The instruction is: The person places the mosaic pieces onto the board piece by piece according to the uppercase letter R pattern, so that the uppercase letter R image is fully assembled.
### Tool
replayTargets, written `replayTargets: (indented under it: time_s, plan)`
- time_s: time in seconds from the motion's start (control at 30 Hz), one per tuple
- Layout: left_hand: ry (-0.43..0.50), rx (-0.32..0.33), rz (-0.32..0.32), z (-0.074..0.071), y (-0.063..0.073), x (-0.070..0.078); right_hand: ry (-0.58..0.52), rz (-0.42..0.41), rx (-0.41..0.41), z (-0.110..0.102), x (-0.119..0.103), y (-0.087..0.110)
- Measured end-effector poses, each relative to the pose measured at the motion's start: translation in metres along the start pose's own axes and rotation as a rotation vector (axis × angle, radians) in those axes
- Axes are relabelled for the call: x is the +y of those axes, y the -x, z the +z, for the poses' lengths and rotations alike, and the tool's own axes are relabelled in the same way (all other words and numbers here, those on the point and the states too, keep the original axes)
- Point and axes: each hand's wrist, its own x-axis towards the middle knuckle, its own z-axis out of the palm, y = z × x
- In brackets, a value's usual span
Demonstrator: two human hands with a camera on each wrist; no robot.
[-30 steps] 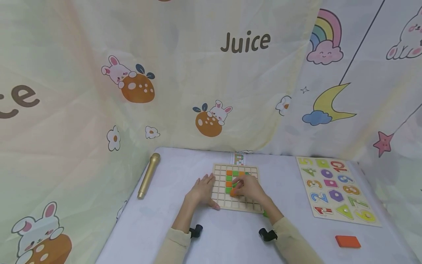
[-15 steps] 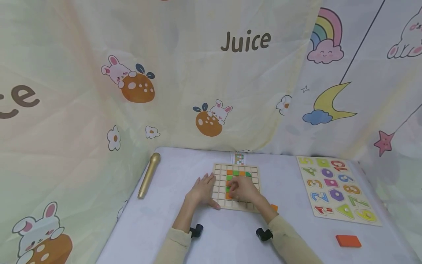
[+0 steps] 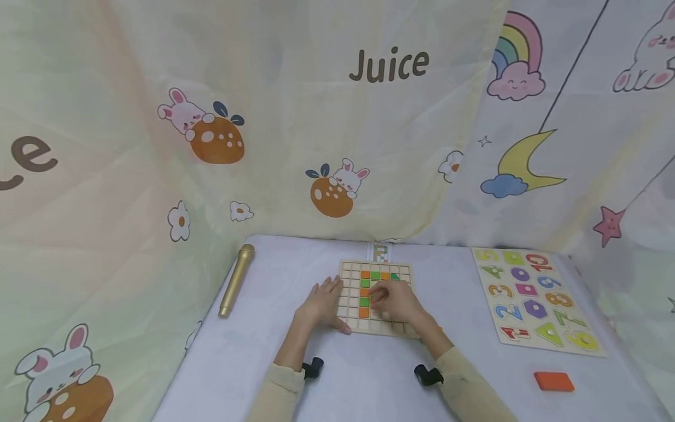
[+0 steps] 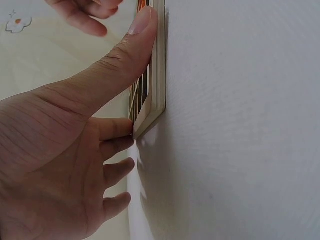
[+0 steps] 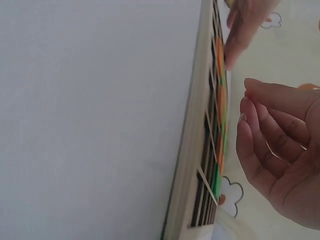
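Observation:
A wooden grid board (image 3: 350,305) lies on the table with orange and green square tiles set in its cells. An orange tile (image 3: 364,313) sits at the bottom of the left column, and a green piece (image 3: 395,276) ends the top row. My left hand (image 3: 323,302) rests at the board's left edge, thumb along the near rim, fingers extended. Over the middle of the board hovers my right hand (image 3: 394,299), hiding some cells. In the right wrist view its fingers (image 5: 250,130) are loosely bent, with nothing showing between fingertips and thumb.
Behind the board lies a small pattern card (image 3: 381,252). A gold stick (image 3: 236,281) is at the left edge. To the right are a number puzzle board (image 3: 503,305) and an orange block (image 3: 554,381). A printed cloth (image 3: 285,105) hangs behind the table.
An orange tile that my right hand pinched now lies in the bottom cell of the left column. The hand has come off it to the right. My left hand has stayed put.

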Motion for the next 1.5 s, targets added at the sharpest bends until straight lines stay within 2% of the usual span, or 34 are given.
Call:
replayTargets:
  time_s: [0.23, 0.53, 0.83, 1.07, 1.2, 1.37, 1.5]
  plan:
    - [-0.003, 0.008, 0.012, 0.001, 0.0, 0.001, 0.01, 0.059, 0.065, -0.024, 0.002, 0.019]
    - [0.008, 0.002, -0.016, 0.002, -0.003, 0.001, 0.058, 0.105, 0.107, -0.053, 0.016, 0.042]
    - [0.06, 0.019, -0.01, 0.0, -0.001, 0.0, 0.084, 0.195, 0.068, -0.065, 0.033, 0.062]
    - [0.042, 0.028, 0.0, 0.003, -0.002, 0.0, 0.094, 0.273, 0.021, -0.065, 0.04, 0.077]
    - [0.038, 0.023, -0.006, -0.001, 0.002, 0.004, 0.089, 0.271, -0.015, -0.063, 0.046, 0.084]
    - [0.041, 0.023, -0.003, -0.002, 0.004, 0.005, 0.071, 0.211, -0.073, -0.061, 0.055, 0.089]
    - [0.035, 0.023, -0.003, -0.002, 0.003, 0.004, 0.06, 0.162, -0.081, -0.062, 0.057, 0.09]
